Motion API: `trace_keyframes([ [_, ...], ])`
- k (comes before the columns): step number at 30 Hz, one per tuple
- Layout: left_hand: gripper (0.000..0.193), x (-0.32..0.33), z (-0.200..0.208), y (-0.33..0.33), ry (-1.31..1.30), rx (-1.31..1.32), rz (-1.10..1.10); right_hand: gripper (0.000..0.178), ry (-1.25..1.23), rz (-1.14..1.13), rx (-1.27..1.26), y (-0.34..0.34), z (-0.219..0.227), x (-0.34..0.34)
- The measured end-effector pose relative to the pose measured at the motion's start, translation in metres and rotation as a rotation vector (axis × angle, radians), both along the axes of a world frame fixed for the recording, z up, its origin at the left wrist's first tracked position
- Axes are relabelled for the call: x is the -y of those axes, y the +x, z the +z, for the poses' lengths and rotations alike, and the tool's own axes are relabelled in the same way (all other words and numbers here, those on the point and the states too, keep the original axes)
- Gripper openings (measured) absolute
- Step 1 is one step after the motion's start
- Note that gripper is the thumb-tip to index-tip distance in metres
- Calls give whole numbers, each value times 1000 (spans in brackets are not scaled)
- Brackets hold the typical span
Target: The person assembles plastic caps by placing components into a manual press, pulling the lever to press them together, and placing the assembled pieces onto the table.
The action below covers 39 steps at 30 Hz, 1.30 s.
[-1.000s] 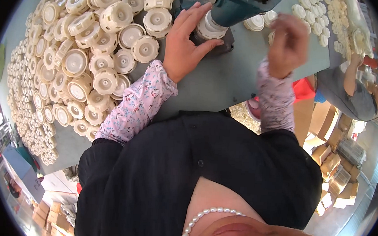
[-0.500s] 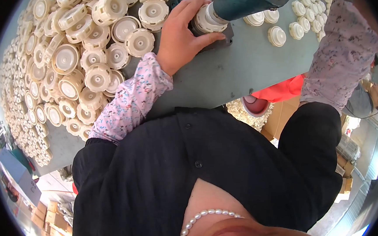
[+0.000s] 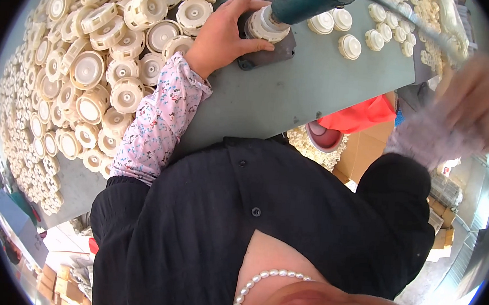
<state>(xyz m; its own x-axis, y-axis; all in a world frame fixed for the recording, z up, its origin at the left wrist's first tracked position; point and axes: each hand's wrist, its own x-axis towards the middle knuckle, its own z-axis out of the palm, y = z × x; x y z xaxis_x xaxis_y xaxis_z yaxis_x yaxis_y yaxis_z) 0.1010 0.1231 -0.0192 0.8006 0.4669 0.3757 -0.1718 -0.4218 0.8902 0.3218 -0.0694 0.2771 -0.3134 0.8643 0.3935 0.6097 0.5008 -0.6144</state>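
My left hand (image 3: 221,40) curves around a cream plastic cap (image 3: 269,32) under the head of a dark green hand press (image 3: 300,6). The thumb lies along the cap's near edge, and the forefinger reaches past its far left side. The cap rests on the press's dark base plate (image 3: 279,56). At the far right my right hand (image 3: 478,95) is raised and smeared by motion. Its fingers look curled around the end of the press's metal lever (image 3: 409,19), though the blur hides the exact grip.
A large heap of cream caps (image 3: 91,74) covers the table's left side. Several finished-looking caps (image 3: 350,46) stand spaced out right of the press. Below the table's near edge are a red cloth (image 3: 363,112), a reddish tub (image 3: 324,138) and a cardboard box (image 3: 364,149).
My right hand has come down into view from beyond the upper right, and the lever now shows beside it. My left hand stays at the cap; the whole view has shifted slightly.
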Motion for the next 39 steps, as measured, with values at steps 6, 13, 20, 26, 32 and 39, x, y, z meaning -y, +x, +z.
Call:
trace_keyframes([
  [6,123,14,11,6,-32,15,20,31,-278,-490,501,-80,-193,58],
  [13,121,16,15,5,8,37,136,24,-225,-399,120,-80,-194,49],
  [20,101,4,60,-9,299,32,257,40,273,-982,-552,-14,-124,74],
  [26,89,-41,83,-32,837,72,879,36,-139,-948,222,58,-268,12],
  [32,122,44,33,4,264,-66,362,42,-544,-780,118,43,-239,-9],
  [39,125,40,3,12,251,-45,334,42,-592,-847,-193,-9,-230,30],
])
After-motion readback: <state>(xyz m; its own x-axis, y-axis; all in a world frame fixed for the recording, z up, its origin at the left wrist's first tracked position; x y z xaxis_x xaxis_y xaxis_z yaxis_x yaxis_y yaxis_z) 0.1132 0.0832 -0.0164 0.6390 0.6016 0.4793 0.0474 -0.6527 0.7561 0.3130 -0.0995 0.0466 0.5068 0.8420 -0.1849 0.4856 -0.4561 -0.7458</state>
